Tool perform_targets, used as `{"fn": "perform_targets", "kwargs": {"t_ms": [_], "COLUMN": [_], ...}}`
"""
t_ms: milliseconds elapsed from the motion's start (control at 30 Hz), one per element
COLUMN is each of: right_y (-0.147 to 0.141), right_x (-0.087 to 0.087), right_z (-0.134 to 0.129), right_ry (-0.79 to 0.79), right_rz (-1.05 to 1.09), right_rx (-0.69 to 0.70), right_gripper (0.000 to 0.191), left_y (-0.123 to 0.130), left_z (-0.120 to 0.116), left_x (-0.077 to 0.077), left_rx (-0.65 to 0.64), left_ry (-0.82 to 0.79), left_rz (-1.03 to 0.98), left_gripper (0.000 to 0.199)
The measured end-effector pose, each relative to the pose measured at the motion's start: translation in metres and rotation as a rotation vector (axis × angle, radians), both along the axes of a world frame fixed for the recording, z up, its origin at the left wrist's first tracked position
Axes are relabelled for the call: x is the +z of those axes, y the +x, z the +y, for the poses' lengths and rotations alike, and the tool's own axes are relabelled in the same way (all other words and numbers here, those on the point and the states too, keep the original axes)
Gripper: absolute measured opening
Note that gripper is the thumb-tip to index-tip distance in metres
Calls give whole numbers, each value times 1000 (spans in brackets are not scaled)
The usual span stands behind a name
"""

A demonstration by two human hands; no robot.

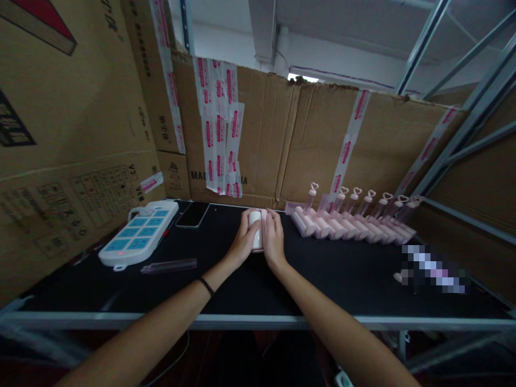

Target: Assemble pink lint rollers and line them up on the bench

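Near the middle of the table, my left hand (242,240) and my right hand (274,240) are wrapped around a white and pink cylinder (255,228) from both sides. Its white face shows between my thumbs, with a pink strip along the right side. My palms and fingers hide much of it, so its exact kind is unclear. To the left of my hands, a translucent pinkish tube (173,265) lies on the black tabletop (226,293). On the right stands a row of pink cylinders (346,226), with several heart-topped wands (353,199) upright behind them.
A white power strip (141,234) with blue sockets and a dark phone (193,215) lie at the left. Taped cardboard walls (262,134) enclose the back and sides. A blurred-out item (437,271) is at the right. A metal edge (250,322) runs along the front.
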State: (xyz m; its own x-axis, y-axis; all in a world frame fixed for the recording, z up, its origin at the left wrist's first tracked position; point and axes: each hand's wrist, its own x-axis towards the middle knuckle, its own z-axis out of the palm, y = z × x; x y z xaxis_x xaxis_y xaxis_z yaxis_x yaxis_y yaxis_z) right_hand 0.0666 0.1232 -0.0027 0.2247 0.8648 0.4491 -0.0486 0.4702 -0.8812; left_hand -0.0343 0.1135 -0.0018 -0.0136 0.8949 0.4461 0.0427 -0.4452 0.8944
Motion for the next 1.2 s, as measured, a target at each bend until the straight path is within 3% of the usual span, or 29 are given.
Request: {"fn": "perform_targets", "kwargs": {"t_ms": [167,333,500,667,767,1200], "right_y": [18,51,68,60,50,47], "right_x": [13,15,9,3,2,0], "right_z": [3,1,-9,-13,-16,-21], "right_ry": [19,10,-59,-121,-131,-142], "right_rz": [-61,71,250,429,422,371], "right_rx": [168,248,241,228,250,256], "right_gripper": [43,42,39,32,32,33], "left_y": [-5,-8,-6,-6,-8,-8], "left_z": [-4,-3,-1,0,1,1], "left_x": [8,10,14,12,9,8], "left_rx": [-196,-207,-100,-185,-221,-212], "left_ry": [138,-40,-58,-153,-169,-184], "left_rz": [153,23,-202,-388,-433,-457], "left_gripper": [72,99,83,56,43,43]}}
